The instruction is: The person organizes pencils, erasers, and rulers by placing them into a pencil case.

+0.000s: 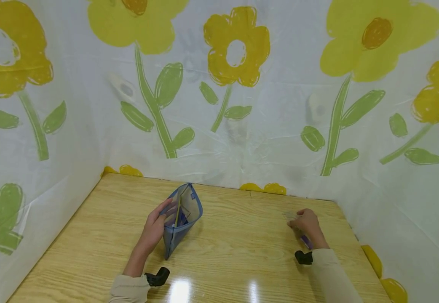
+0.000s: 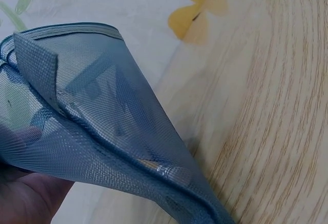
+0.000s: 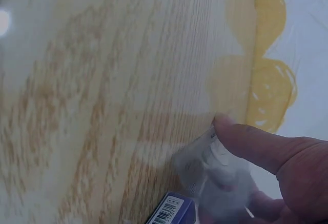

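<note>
My left hand (image 1: pixel 154 227) grips a blue mesh zip pouch (image 1: pixel 194 210) by its left side and holds it tilted above the table. The pouch's mouth gapes, showing a long yellow stick-like item (image 1: pixel 178 212) and some blue and purple pieces inside. Through the mesh in the left wrist view, the pouch's contents (image 2: pixel 169 172) show only dimly. Over at the right, my right hand (image 1: pixel 309 224) pinches a thin see-through plastic piece (image 3: pixel 197 160) between thumb and fingers; its exact kind is unclear. Just below that hand lies a small purple box (image 3: pixel 177 211) with a barcode label.
The wood-grain table (image 1: pixel 238 235) runs back to a white sheet (image 1: pixel 265 139) printed with yellow flowers, which hangs behind and on both sides. Dark wrist mounts (image 1: pixel 159 277) sit on both forearms. Light glares off the table's near part.
</note>
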`<control>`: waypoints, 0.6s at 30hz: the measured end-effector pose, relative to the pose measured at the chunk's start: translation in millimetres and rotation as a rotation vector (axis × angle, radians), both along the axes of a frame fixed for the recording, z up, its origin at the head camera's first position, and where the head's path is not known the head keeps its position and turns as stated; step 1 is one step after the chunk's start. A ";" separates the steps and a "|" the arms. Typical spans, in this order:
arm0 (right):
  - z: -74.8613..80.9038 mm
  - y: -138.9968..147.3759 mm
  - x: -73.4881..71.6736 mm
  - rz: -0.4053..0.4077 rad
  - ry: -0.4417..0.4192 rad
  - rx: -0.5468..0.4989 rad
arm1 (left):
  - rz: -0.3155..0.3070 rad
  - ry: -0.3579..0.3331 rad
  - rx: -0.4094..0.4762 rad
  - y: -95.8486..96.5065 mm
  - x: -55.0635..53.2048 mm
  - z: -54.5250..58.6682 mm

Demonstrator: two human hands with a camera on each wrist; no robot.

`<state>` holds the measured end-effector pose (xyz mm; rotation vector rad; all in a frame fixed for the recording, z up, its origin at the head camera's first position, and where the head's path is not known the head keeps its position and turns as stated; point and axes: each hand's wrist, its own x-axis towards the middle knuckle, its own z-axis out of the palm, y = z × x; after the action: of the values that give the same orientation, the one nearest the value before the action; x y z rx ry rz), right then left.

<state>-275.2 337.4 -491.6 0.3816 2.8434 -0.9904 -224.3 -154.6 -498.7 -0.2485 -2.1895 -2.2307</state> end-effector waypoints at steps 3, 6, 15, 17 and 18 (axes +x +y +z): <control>-0.5 0.4 -0.4 0.011 0.006 0.001 | 0.004 -0.002 -0.002 -0.2 0.1 0.1; -0.3 1.2 0.3 0.023 0.026 -0.016 | 0.004 -0.004 -0.001 0.3 0.0 -0.1; -0.5 1.3 7.3 0.009 0.063 -0.141 | -0.007 -0.005 0.010 -0.6 1.0 0.0; -0.1 0.1 10.4 0.007 0.069 -0.174 | -0.010 0.002 0.007 -1.1 1.0 -0.2; -0.3 -0.6 11.8 0.006 0.074 -0.193 | -0.011 0.004 0.005 -1.4 1.0 -0.2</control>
<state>-263.3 336.9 -491.9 0.3230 2.7769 -1.2890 -223.3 -156.0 -498.9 -0.2652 -2.1856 -2.2397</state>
